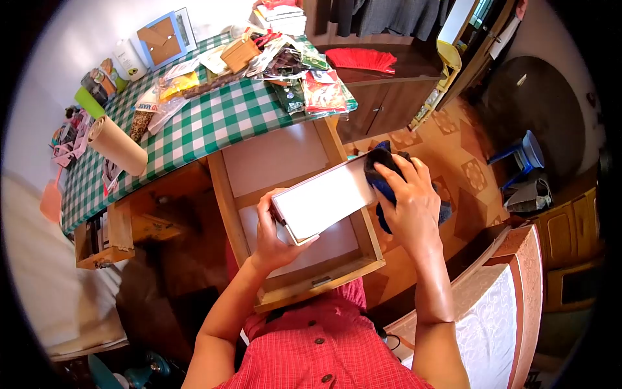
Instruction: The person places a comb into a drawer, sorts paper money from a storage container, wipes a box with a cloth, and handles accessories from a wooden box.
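A long white box (pixel 327 204) is held tilted above an open wooden drawer (pixel 321 283). My left hand (pixel 275 230) grips its near left end, with the thumb on the upper edge and fingers underneath. In my right hand (pixel 411 198) is a dark blue-black cloth (pixel 383 170), bunched up and pressed against the box's far right end. Part of the cloth hangs below the hand. The drawer has a pale lining (pixel 275 159) and a divider across the middle; nothing else shows inside it.
A table with a green checked cloth (pixel 223 120) carries packets (pixel 321 91), a paper roll (pixel 118 146) and a blue picture frame (pixel 161 40). A smaller drawer (pixel 103 240) stands open at left. Right are a blue stool (pixel 528 152) and a bed (pixel 486 324).
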`<state>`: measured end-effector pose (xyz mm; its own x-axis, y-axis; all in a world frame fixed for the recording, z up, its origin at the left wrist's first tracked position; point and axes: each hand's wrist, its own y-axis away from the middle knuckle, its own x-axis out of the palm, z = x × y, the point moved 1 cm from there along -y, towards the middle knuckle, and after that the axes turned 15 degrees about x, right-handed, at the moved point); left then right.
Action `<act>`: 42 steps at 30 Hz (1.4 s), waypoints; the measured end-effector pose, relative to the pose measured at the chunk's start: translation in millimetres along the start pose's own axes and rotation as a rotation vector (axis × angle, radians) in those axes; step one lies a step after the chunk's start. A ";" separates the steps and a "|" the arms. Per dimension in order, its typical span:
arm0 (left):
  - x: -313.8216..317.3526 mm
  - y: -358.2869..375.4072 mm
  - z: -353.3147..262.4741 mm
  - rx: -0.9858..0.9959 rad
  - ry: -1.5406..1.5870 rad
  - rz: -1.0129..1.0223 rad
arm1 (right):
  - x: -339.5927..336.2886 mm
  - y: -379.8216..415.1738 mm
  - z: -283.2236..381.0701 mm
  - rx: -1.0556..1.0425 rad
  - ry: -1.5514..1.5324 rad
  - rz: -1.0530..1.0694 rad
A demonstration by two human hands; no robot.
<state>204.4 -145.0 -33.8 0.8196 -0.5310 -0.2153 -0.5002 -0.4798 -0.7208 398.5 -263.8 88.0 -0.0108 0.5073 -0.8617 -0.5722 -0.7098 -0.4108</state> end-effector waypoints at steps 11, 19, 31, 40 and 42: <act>-11.4 16.5 3.7 0.130 -0.205 0.059 | 15.6 32.8 90.2 -0.439 -0.203 0.313; -13.0 12.5 3.7 0.034 -0.009 0.054 | 5.8 4.2 29.5 -0.078 -0.032 0.074; -12.0 22.4 10.4 0.080 0.035 -0.043 | 18.9 49.2 67.5 -0.468 -0.208 0.201; -10.2 22.6 9.9 -0.004 0.056 -0.044 | 17.2 56.2 38.7 -0.232 -0.143 0.058; -9.7 28.9 13.9 -0.025 0.129 -0.084 | 32.2 73.3 53.1 -0.444 -0.232 0.063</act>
<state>185.8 -144.0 -61.7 0.8171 -0.5725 -0.0674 -0.4395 -0.5431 -0.7154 312.7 -273.5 46.0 -0.2453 0.5163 -0.8205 -0.1612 -0.8563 -0.4906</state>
